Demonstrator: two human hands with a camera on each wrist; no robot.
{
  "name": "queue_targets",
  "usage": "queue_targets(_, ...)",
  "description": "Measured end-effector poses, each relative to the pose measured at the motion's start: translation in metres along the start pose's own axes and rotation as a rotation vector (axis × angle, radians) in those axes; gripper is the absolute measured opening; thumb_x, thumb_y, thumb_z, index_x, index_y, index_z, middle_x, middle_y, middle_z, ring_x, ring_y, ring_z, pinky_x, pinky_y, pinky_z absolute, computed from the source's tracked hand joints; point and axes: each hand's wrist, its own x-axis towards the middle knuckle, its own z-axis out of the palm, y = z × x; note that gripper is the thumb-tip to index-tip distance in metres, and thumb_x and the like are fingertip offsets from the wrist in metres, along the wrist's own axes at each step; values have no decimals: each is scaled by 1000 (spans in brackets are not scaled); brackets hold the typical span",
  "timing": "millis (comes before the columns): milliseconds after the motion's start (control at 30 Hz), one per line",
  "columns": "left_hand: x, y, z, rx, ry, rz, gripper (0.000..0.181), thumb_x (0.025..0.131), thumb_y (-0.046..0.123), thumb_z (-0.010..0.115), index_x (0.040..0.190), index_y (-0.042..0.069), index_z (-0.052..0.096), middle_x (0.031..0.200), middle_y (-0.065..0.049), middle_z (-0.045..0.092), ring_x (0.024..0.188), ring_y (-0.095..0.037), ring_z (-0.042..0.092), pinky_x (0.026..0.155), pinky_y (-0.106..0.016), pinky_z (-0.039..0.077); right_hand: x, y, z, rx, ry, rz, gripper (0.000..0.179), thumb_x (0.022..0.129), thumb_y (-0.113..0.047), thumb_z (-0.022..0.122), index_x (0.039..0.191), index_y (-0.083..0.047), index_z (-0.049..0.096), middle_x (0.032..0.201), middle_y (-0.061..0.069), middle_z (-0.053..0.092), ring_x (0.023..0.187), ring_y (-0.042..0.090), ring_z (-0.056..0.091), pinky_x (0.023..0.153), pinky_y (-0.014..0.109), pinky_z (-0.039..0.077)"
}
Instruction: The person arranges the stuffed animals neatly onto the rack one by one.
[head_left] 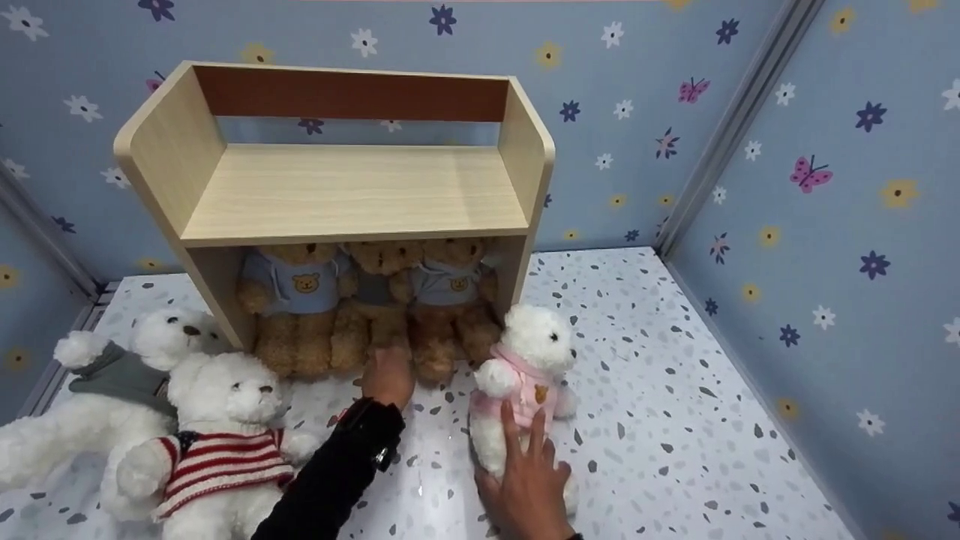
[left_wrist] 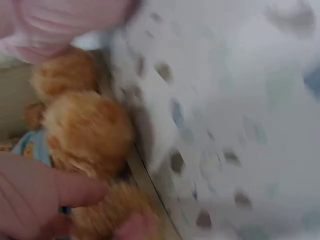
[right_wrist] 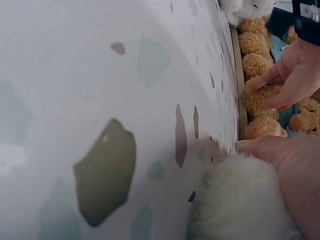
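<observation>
My left hand (head_left: 388,375) pinches a foot of the middle brown teddy bear (head_left: 371,311); its thumb and fingertips show around the fur in both wrist views. That teddy sits in the shelf's lower compartment between two brown teddies in blue hoodies, one on the left (head_left: 300,289) and one on the right (head_left: 450,289). The shelf board hides the tops of their heads. My right hand (head_left: 529,480) rests on the lower front of a white teddy bear (head_left: 536,341) in a pink hoodie, index and middle fingers straight. This bear is on the floor by the shelf's right side.
A wooden shelf (head_left: 352,191) stands against the flowered back wall (head_left: 480,45). At the left, a white bear in a striped sweater (head_left: 229,465) overlaps another in a grey top (head_left: 124,379). Speckled floor (head_left: 660,390) extends to the right-hand wall (head_left: 840,247).
</observation>
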Motion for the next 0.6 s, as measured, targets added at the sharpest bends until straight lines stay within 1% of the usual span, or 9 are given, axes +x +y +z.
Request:
queue_targets(67, 2, 0, 3, -14, 20, 25, 18, 96, -8, 51, 89, -9, 68, 88, -30, 68, 80, -42, 68, 66, -47, 57, 1, 0, 0, -8, -1, 7, 103, 82, -59, 74, 163, -33, 16, 160, 29, 22, 121, 46, 52, 78, 67, 48)
queue_targets(133, 1, 0, 3, -37, 4, 57, 22, 96, -8, 52, 79, -7, 66, 76, -25, 66, 68, -35, 67, 58, -40, 53, 1, 0, 0, -21, 13, 4, 102, 82, -59, 74, 163, -32, 17, 160, 29, 23, 120, 45, 53, 78, 66, 48)
queue_targets(167, 1, -1, 3, -52, -15, 63, 20, 96, -7, 51, 82, -6, 66, 72, -22, 64, 63, -31, 65, 54, -37, 50, 0, 0, 0, -25, 22, 2, 102, 82, -58, 74, 163, -31, 18, 160, 29, 24, 119, 45, 53, 77, 66, 48)
queue_targets(233, 0, -4, -2, -84, -78, 56, 16, 98, -2, 53, 100, -8, 67, 69, -15, 63, 59, -24, 62, 53, -33, 47, -1, 0, -1, -27, 42, -3, 101, 82, -58, 74, 162, -30, 20, 159, 30, 25, 118, 45, 54, 76, 65, 48)
queue_targets(300, -1, -8, -11, -118, -140, 17, 28, 100, 7, 55, 123, -8, 62, 71, -12, 64, 59, -22, 61, 53, -32, 46, -2, 0, 0, -22, 49, -6, 101, 82, -58, 74, 162, -29, 20, 159, 31, 25, 117, 45, 54, 76, 65, 48)
queue_targets(333, -2, -10, -16, -128, -155, -6, 32, 100, 10, 58, 127, -7, 60, 73, -13, 65, 60, -22, 61, 54, -33, 46, -3, 0, 0, -17, 43, -4, 101, 82, -58, 75, 162, -29, 20, 159, 31, 25, 116, 45, 54, 76, 65, 48)
queue_targets(400, -4, -14, -28, -112, -155, -52, 52, 97, 18, 66, 140, -7, 51, 87, -19, 69, 73, -30, 66, 63, -39, 52, -3, 0, 0, -10, 32, -4, 101, 82, -58, 74, 162, -30, 20, 159, 31, 24, 116, 45, 54, 76, 66, 48)
queue_targets(467, -6, -18, -40, -34, -102, -68, 42, 97, 12, 65, 131, -11, 56, 108, -33, 63, 94, -45, 63, 78, -51, 53, -3, 0, 0, -7, 28, -5, 101, 82, -58, 74, 162, -30, 19, 159, 31, 24, 116, 45, 54, 76, 66, 48)
queue_targets(600, -10, -31, -59, 204, 21, -107, 41, 99, 2, 54, 134, -18, 48, 142, -51, 24, 126, -70, 31, 98, -76, 35, -2, 0, 1, -4, 42, -17, 100, 83, -59, 73, 162, -30, 20, 159, 31, 23, 116, 45, 54, 76, 65, 48)
